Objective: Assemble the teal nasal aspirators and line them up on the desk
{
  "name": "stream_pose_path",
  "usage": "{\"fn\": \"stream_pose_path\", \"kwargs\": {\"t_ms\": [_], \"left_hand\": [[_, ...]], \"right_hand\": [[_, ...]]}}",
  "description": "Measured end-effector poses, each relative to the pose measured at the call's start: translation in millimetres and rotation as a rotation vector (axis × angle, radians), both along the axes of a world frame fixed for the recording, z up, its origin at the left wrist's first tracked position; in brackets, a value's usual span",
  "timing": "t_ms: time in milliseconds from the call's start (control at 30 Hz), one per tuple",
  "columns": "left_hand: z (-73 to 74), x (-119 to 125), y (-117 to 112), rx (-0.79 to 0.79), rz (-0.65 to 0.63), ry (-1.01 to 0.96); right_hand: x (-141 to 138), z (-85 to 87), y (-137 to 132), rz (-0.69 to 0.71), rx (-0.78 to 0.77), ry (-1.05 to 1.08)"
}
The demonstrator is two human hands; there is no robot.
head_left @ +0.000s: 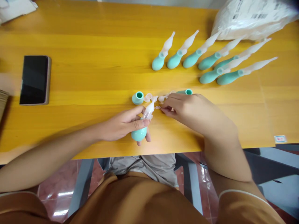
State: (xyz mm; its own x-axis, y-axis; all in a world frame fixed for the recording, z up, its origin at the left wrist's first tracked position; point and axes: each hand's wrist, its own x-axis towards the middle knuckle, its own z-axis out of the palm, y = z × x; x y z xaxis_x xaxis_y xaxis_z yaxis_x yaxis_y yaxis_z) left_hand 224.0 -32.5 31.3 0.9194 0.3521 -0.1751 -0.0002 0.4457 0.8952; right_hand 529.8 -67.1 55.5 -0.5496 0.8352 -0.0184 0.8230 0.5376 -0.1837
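My left hand [123,124] is wrapped round a teal rubber bulb [139,134] with a clear pointed nozzle [149,109] on top, held just above the table near its front edge. My right hand [189,109] pinches a tiny clear round piece [158,107] right beside the nozzle tip. Small clear caps [148,97] lie just behind the hands. A loose teal bulb [137,97] stands to their left. Another teal bulb [187,91] peeks out behind my right hand.
Several finished teal bulbs with clear nozzles [205,59] lie in a row at the back right on the yellow wooden table [93,81]. A white plastic bag [252,17] sits behind them. A black phone [35,79] lies at the left.
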Motion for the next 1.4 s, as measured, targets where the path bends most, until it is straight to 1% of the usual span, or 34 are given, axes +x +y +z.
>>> {"fn": "stream_pose_path", "kwargs": {"t_ms": [100, 200, 267, 333, 400, 433, 500, 567, 633, 767, 867, 933, 1000, 1067, 1100, 1167, 1233, 1267, 1300, 1400], "left_hand": [[-0.2, 0, 0, 0.002, 0.001, 0.003], [-1.1, 0, -1, 0.003, 0.001, 0.009], [-2.0, 0, -1, 0.006, 0.003, 0.017], [-2.6, -1, -1, 0.022, 0.006, 0.03], [-2.7, -1, -1, 0.049, 0.007, 0.041], [-2.4, -2, 0, 0.067, 0.005, 0.042], [-1.5, -2, 1, 0.111, -0.003, 0.047], [0.0, -3, 3, 0.175, -0.017, 0.051], [1.6, -3, 4, 0.236, -0.05, 0.064], [2.0, -5, 5, 0.352, -0.105, 0.079], [-0.6, -6, 4, 0.448, -0.118, 0.058], [-2.7, -6, 3, 0.503, -0.11, 0.011], [-4.9, -6, 0, 0.571, -0.077, -0.051], [-7.1, -6, -3, 0.647, 0.001, -0.111], [-8.1, -6, -5, 0.683, 0.069, -0.137], [-9.4, -7, -8, 0.761, 0.267, -0.159], [-8.9, -7, -7, 0.869, 0.469, -0.141], [-7.8, -7, -5, 0.937, 0.529, -0.125], [-6.4, -7, -3, 1.013, 0.554, -0.128], [-1.9, -7, 5, 1.197, 0.524, -0.178]], "right_hand": [[0, 0.3, 0, 0.002, -0.006, -0.029], [2, 3.1, -2, 0.023, 0.042, -0.008], [2, 6.6, -5, 0.014, 0.114, 0.068], [0, 11.1, -9, -0.01, 0.194, 0.192], [-5, 15.4, -11, -0.017, 0.2, 0.348], [-7, 17.0, -12, -0.002, 0.161, 0.426], [-12, 18.0, -11, 0.067, 0.035, 0.556], [-15, 16.3, -9, 0.144, -0.076, 0.649], [-16, 12.7, -7, 0.182, -0.151, 0.717], [-17, 4.9, -4, 0.185, -0.346, 0.871], [-23, -0.1, -4, 0.184, -0.533, 1.048], [-27, -2.8, -4, 0.173, -0.674, 1.186], [-31, -5.3, -4, 0.14, -0.791, 1.329], [-34, -7.4, -4, 0.107, -0.837, 1.464], [-35, -8.3, -3, 0.093, -0.842, 1.508], [-38, -10.0, -3, 0.079, -0.859, 1.538], [-41, -12.0, -3, 0.069, -0.897, 1.506], [-43, -13.2, -4, 0.064, -0.912, 1.491], [-44, -14.7, -4, 0.061, -0.921, 1.483], [-48, -19.4, -5, 0.05, -0.928, 1.477]]}}
